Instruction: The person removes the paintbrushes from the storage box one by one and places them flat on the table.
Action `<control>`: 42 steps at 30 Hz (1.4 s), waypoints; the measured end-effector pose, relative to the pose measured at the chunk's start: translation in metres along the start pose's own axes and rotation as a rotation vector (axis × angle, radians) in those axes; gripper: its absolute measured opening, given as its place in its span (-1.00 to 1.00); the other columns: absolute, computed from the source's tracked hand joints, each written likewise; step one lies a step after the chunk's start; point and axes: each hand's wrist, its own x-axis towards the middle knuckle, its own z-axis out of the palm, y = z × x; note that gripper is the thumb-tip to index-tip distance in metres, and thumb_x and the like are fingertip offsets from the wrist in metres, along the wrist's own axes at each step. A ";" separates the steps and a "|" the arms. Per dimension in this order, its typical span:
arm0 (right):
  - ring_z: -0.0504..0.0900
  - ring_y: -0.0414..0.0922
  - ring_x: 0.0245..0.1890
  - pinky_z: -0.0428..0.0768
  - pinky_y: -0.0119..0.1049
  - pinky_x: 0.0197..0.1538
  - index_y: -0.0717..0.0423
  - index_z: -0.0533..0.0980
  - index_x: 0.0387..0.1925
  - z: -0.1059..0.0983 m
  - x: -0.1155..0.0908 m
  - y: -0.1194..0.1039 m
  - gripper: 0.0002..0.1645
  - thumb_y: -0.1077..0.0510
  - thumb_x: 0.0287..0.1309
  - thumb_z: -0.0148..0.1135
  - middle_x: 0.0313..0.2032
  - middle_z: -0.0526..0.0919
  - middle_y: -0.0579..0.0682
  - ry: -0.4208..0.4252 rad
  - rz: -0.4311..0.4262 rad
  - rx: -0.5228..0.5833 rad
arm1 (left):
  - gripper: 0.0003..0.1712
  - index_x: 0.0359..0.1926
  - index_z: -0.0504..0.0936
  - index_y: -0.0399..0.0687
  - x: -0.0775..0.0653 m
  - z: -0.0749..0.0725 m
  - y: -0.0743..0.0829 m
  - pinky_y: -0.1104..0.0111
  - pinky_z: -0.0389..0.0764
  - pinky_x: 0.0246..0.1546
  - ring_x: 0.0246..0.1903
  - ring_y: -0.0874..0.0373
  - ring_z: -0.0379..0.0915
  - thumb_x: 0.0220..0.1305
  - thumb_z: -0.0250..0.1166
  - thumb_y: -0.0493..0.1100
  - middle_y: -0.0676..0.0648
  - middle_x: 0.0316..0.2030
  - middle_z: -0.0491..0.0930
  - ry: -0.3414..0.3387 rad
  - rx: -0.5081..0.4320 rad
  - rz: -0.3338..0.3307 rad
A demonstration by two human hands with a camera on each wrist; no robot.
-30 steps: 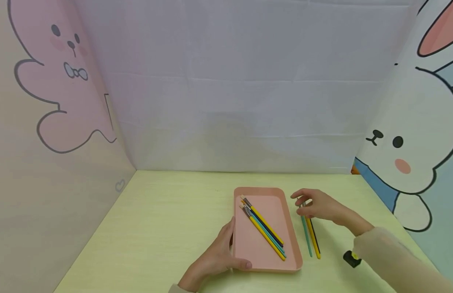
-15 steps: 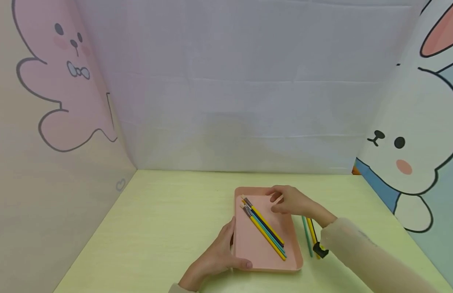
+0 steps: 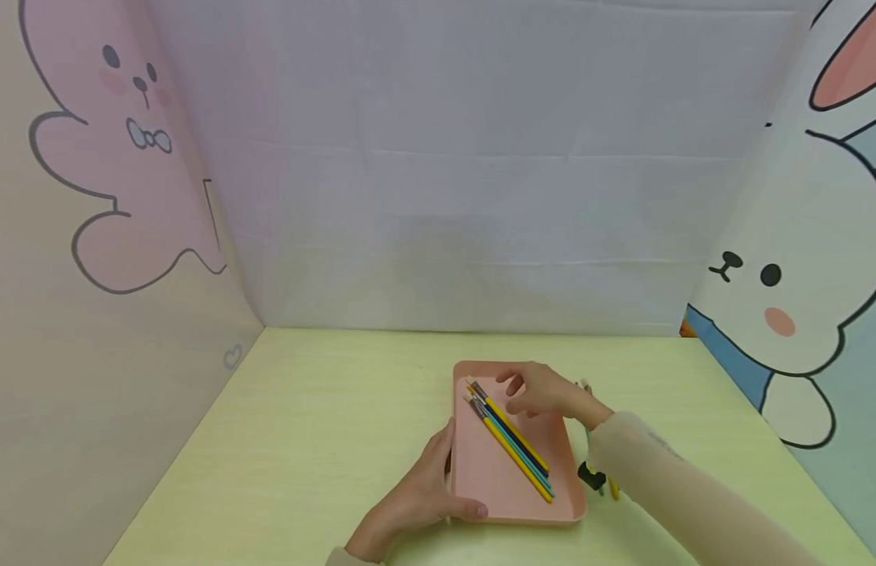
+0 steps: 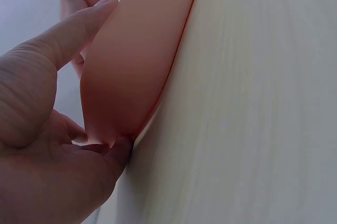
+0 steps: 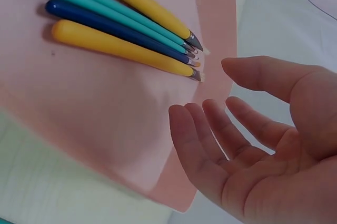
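Note:
A pink rectangular tray (image 3: 473, 472) lies on the table, with several paintbrushes (image 3: 517, 452) in yellow, navy and teal placed slantwise inside. My left hand (image 3: 420, 495) grips the tray's near left corner, thumb over the near rim and fingers along the left side; the left wrist view shows the fingers against the tray's outer wall (image 4: 131, 50). Over the tray's far right part hovers my right hand (image 3: 540, 389), its fingers loosely bent and holding nothing. In the right wrist view, the brush tips (image 5: 196, 71) lie a short way from the thumb and fingertips.
More paintbrushes (image 3: 614, 489) lie on the pale yellow table (image 3: 325, 440) right of the tray, mostly hidden by my right arm. A black wrist camera (image 3: 591, 475) sits by the right sleeve. White and printed cloth walls (image 3: 438, 236) stand around the table.
My right hand has moved left from above the brushes on the table to over the tray. My left hand, the tray and the brushes in it have stayed put.

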 end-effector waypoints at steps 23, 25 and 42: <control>0.72 -0.15 -0.35 0.72 -0.23 -0.26 0.22 0.64 0.17 0.013 0.023 -0.001 -0.42 0.29 0.06 0.56 -0.18 0.78 0.03 0.060 0.054 -0.253 | 0.61 0.73 -0.28 0.40 -0.001 -0.001 0.002 -0.17 0.16 0.49 0.54 -0.06 0.05 -0.04 0.75 0.10 -0.16 0.66 -0.05 0.013 -0.003 -0.034; 0.71 -0.17 -0.33 0.69 -0.28 -0.26 0.19 0.66 0.15 0.014 0.026 0.001 -0.42 0.27 0.03 0.56 -0.19 0.79 0.01 0.066 0.050 -0.288 | 0.61 0.73 -0.28 0.40 -0.002 -0.001 0.002 -0.18 0.16 0.49 0.55 -0.07 0.04 -0.03 0.75 0.09 -0.16 0.66 -0.05 0.013 -0.003 -0.030; 0.64 -0.20 -0.52 0.48 -0.35 -0.47 0.17 0.66 0.17 0.019 0.026 0.004 -0.38 0.33 -0.03 0.48 -0.26 0.78 -0.04 0.039 0.051 -0.305 | 0.61 0.73 -0.31 0.37 -0.002 0.000 0.000 -0.19 0.15 0.49 0.58 -0.08 -0.01 -0.02 0.74 0.09 -0.17 0.67 -0.07 0.008 0.018 -0.005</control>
